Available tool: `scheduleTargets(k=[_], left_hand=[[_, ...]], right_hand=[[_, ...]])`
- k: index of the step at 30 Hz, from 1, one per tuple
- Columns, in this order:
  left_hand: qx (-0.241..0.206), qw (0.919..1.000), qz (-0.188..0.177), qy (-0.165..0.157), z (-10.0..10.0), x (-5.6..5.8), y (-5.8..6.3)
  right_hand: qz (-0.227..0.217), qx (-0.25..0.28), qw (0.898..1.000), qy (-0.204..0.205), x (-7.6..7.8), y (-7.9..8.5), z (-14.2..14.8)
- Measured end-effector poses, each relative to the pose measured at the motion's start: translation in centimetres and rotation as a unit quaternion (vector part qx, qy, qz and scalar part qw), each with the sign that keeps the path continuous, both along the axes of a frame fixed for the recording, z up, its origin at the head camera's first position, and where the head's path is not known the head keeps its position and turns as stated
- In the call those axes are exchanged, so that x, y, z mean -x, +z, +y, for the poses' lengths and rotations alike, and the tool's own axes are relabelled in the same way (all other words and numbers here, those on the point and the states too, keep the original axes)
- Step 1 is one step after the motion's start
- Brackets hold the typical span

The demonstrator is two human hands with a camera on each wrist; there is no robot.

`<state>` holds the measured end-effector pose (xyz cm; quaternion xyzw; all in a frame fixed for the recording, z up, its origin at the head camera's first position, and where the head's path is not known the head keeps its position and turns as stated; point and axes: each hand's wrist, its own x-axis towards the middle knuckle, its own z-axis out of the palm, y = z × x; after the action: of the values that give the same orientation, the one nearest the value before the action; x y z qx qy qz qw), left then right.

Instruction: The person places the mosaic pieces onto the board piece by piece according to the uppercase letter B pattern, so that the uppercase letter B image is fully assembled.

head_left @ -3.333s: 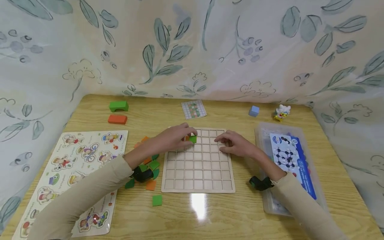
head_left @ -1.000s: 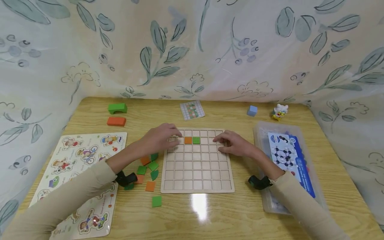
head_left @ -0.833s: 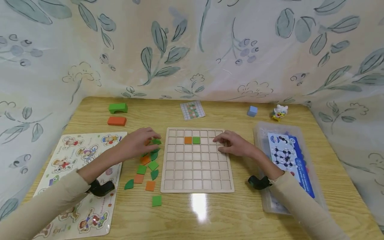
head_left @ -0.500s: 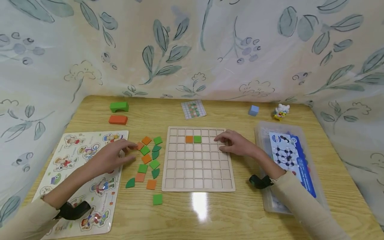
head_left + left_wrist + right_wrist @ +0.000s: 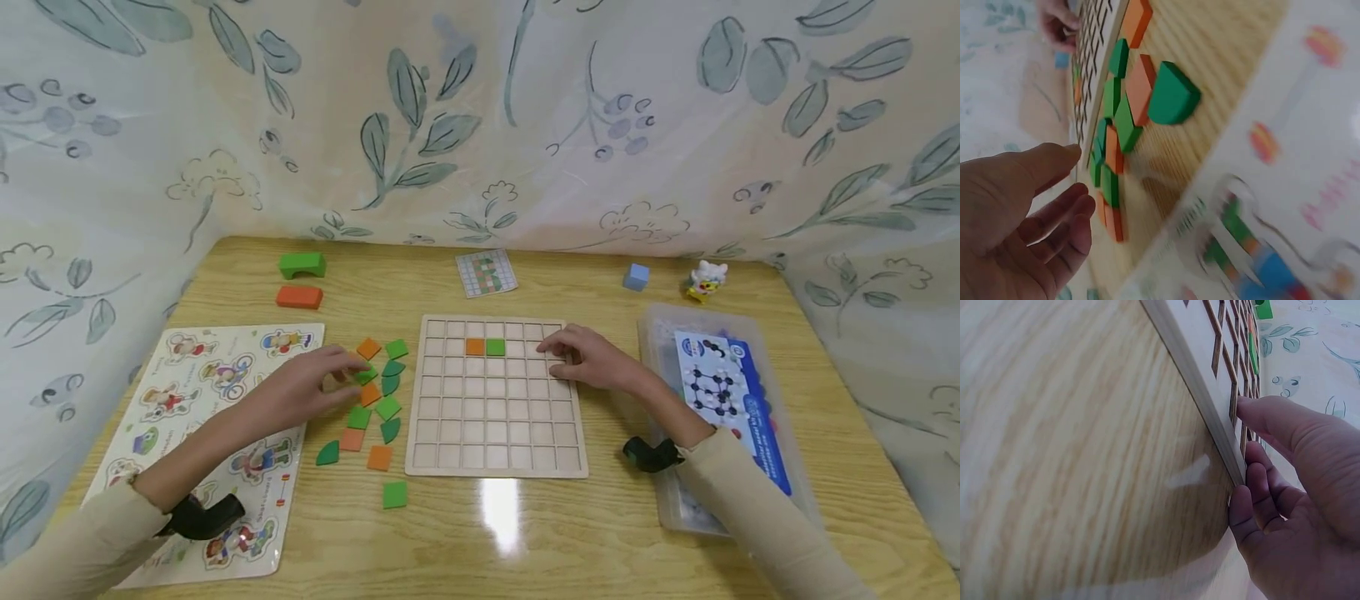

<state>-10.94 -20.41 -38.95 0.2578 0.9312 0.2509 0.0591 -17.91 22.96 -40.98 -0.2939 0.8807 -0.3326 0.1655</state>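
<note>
A wooden grid board [image 5: 495,433] lies mid-table. In its upper rows sit an orange square tile [image 5: 475,347] and a green square tile [image 5: 495,347], side by side. My left hand [image 5: 300,387] hovers at the left edge of the loose tiles, partly covering some. The left wrist view shows its thumb and fingers apart with nothing between them. Those loose tiles include green squares [image 5: 387,407], orange squares [image 5: 379,457] and dark green quarter-rounds [image 5: 327,453]. My right hand [image 5: 588,358] rests on the board's right edge, thumb and fingertips touching it, fingers loosely bent.
A picture puzzle board [image 5: 247,358] lies left. A patterned card [image 5: 486,272] lies behind the grid. At the back are a green arch block [image 5: 302,265], red block [image 5: 299,297], blue cube [image 5: 636,277] and small figurine [image 5: 706,281]. A clear kit box [image 5: 671,508] stands right.
My left hand let go of the green tile on the board, withdrew left past the loose tiles, then came slightly back toward them. My right hand has stayed at the board's edge.
</note>
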Motion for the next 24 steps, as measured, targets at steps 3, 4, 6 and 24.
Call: scheduleTargets(k=[3,4,6,24], left_hand=[[-0.001,0.9998,-0.010,-0.019,1.5,1.2,-0.2],[0.001,0.9996,-0.012,-0.026,1.9,1.5,-0.2],[0.006,0.9992,-0.011,-0.039,2.7,2.0,-0.2],[0.044,0.9920,0.040,-0.112,3.8,3.1,-0.5]], right_hand=[[0.004,-0.004,1.000,-0.004,0.0,0.1,0.1],[0.004,-0.004,1.000,-0.004,-0.1,0.1,0.2],[0.005,-0.002,1.000,-0.001,-0.1,0.1,0.2],[0.009,-0.002,1.000,0.009,-0.1,-0.1,0.2]])
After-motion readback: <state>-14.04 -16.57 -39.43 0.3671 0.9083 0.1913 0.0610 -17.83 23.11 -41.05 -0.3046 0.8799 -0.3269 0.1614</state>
